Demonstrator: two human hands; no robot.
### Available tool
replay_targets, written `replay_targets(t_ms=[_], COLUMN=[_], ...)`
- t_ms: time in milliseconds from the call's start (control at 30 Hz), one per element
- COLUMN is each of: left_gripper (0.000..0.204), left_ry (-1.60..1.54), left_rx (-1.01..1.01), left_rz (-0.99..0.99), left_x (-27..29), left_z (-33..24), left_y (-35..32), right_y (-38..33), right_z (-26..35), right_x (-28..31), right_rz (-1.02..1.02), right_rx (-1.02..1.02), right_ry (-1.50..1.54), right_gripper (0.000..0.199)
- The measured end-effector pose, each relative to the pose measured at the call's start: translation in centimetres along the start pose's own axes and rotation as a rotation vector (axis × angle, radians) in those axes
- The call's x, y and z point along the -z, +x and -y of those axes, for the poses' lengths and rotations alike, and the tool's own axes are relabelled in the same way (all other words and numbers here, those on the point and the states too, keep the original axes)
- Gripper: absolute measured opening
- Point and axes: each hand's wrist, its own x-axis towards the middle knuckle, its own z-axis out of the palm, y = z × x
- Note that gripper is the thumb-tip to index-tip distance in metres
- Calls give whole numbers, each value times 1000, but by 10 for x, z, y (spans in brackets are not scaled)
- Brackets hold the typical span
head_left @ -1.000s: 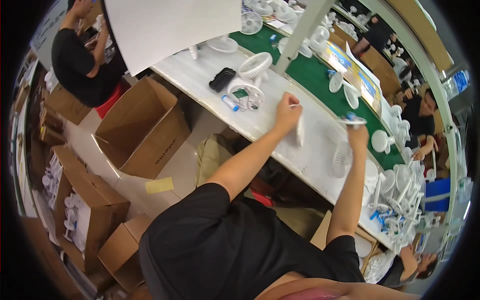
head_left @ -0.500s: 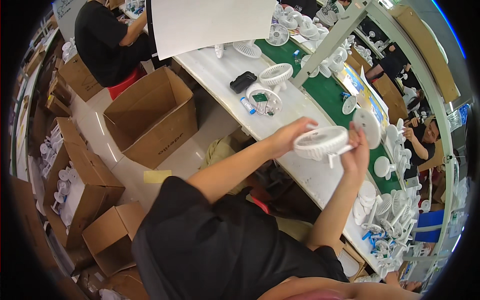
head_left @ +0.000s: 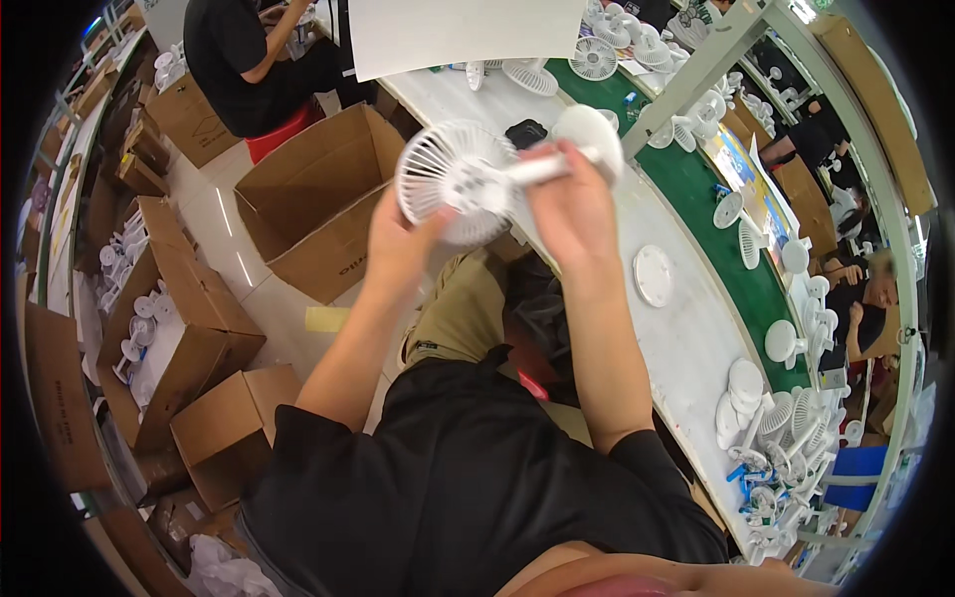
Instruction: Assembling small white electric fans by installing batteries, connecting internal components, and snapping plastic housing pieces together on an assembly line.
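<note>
A small white desk fan (head_left: 460, 177) is held up in front of me, over the table's near edge. My left hand (head_left: 406, 242) grips the lower rim of its round grille, thumb laid across the slats. Around the fan's white stem (head_left: 540, 169) my right hand (head_left: 571, 207) is closed. The round white base (head_left: 593, 132) sticks out beyond the right fingers. The slats and the hub's small holes face me, slightly blurred. On the white tabletop (head_left: 686, 333) to the right lies a white disc (head_left: 654, 276). Behind the fan a black object (head_left: 525, 133) is partly hidden.
An open cardboard box (head_left: 313, 204) stands on the floor at left. Further cartons (head_left: 184, 333) hold white fans. Fan parts (head_left: 776, 448) pile up at the table's right end. A green strip (head_left: 701, 234) runs along the table, beside a metal post (head_left: 696, 75). Another person (head_left: 234, 65) sits far left.
Both hands have carried the fan left, from over the tabletop to the table's near edge. The fan has turned, so its slatted side faces me. The view has shifted somewhat.
</note>
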Motion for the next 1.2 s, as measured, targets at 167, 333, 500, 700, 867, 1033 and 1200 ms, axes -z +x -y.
replay_targets(t_ms=[167, 333, 500, 700, 867, 1033, 1200], left_gripper=[39, 41, 41, 40, 41, 43, 46], left_ry=[-473, -495, -638, -670, -681, -709, -640], left_rx=[145, 180, 84, -2, -24, -118, -76], left_rz=[-122, -328, -380, -474, -650, -693, -560], left_x=[97, 156, 195, 233, 231, 224, 135], left_z=[26, 45, 64, 75, 91, 94, 83], left_y=[60, 111, 174, 223, 229, 220, 205], right_y=[-2, -51, -77, -119, -133, -134, -131], right_z=[-47, -50, -10, 41, 86, 120, 185], right_x=[1, 42, 129, 168, 179, 188, 252], right_rz=[344, 462, 153, -147, -162, -166, -185], right_rx=[-342, -635, -570, -372, -58, 144, 158], right_ry=[-229, -469, -428, -310, -338, -379, -351], right_gripper=[31, 27, 23, 22, 28, 31, 32])
